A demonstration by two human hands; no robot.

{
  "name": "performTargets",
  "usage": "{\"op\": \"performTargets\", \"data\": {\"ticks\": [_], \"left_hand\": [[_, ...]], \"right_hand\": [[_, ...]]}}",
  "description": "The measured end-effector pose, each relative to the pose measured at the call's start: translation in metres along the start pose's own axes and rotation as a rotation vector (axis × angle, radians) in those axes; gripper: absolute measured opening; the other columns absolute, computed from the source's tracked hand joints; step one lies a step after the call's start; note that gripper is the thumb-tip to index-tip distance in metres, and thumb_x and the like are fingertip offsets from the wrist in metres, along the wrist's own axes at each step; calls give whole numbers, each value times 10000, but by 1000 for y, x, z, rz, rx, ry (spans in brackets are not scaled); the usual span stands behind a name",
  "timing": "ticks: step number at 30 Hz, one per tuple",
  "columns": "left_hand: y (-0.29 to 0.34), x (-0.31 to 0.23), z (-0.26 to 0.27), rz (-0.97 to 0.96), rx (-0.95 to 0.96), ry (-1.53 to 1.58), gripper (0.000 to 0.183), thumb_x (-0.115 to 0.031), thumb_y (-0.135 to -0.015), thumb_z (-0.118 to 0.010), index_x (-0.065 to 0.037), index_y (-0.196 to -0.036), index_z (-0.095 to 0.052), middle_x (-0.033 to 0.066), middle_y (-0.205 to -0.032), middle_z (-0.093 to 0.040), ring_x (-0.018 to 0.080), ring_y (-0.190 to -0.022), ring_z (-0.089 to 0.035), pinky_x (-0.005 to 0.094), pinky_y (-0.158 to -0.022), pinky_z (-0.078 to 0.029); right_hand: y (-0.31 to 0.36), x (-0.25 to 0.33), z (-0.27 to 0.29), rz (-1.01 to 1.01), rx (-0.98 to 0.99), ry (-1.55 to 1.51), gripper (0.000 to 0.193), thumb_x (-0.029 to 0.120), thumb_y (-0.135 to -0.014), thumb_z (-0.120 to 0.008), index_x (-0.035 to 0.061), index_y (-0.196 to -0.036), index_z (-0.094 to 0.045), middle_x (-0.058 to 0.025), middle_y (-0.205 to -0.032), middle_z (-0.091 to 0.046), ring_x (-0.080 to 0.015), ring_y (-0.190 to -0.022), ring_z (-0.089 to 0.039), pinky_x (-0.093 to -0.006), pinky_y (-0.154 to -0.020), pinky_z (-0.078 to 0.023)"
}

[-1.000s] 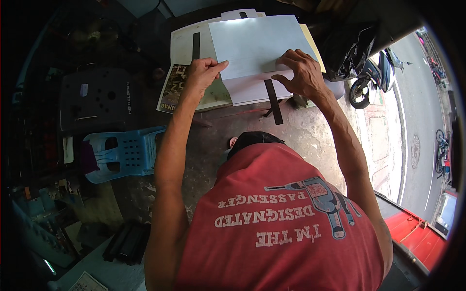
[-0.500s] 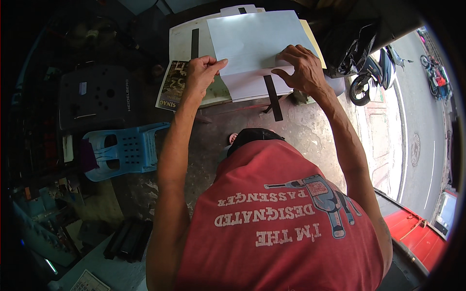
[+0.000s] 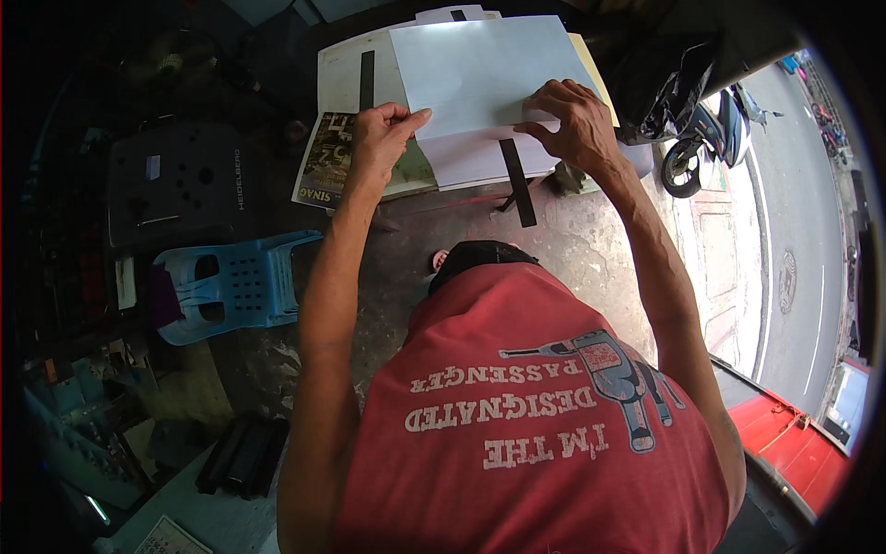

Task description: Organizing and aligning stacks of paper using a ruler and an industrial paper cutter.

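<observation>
A large pale sheet of paper [image 3: 489, 65] lies over other papers on a table, its near edge lifted a little. My left hand [image 3: 380, 140] pinches its near left corner between thumb and fingers. Over the right part of that edge curves my right hand [image 3: 580, 125], thumb below and fingers on top, gripping the sheet. Beneath is a white sheet [image 3: 466, 164], with a black strip [image 3: 520, 189] sticking out past it toward me. Another black strip [image 3: 367, 78] rests on the pale board left of the sheet, beyond a dark printed cover [image 3: 323, 164].
To the left stand a blue plastic chair [image 3: 245, 282] and a dark grey machine casing [image 3: 175, 180]. A black plastic bag [image 3: 669, 88] is right of the papers. Farther right are a parked motorcycle [image 3: 688, 162], the street [image 3: 803, 222] and a red panel [image 3: 794, 443].
Both hands keep their hold on the sheet with barely any movement. The view has shifted slightly. Out on the street, a motorcycle has moved farther up the picture.
</observation>
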State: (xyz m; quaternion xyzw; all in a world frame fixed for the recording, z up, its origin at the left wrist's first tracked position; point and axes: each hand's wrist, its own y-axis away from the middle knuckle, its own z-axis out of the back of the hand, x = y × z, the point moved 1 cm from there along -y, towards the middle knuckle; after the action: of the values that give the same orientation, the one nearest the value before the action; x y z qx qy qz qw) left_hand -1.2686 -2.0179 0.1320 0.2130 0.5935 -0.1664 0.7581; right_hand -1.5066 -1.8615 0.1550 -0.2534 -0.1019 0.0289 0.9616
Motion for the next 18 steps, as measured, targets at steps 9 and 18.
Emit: {"op": "performTargets", "data": {"ticks": [9,18], "left_hand": [[0,1,-1,-3,4,15,271,-253,-767,-845,-68,-734,-650,-45,-617,-530,5,-491,-411,168,-440,-317],[26,-19,-1,-608,-434,-564,323,-254,-782,-823,-39,-967,-667,67,-920,-643,169,-755,-595,312,-661,-503]], "right_hand": [[-1,1,2,-5,6,2,296,318,-735,-828,96,-912,-745,-12,-900,-672,-208,-866,-628,-343,-808,-501],[1,-3,-2,-15,7,-6,294,319,-729,-834,95,-902,-754,-11,-911,-680,-207,-864,-628,-339,-814,-499]]}}
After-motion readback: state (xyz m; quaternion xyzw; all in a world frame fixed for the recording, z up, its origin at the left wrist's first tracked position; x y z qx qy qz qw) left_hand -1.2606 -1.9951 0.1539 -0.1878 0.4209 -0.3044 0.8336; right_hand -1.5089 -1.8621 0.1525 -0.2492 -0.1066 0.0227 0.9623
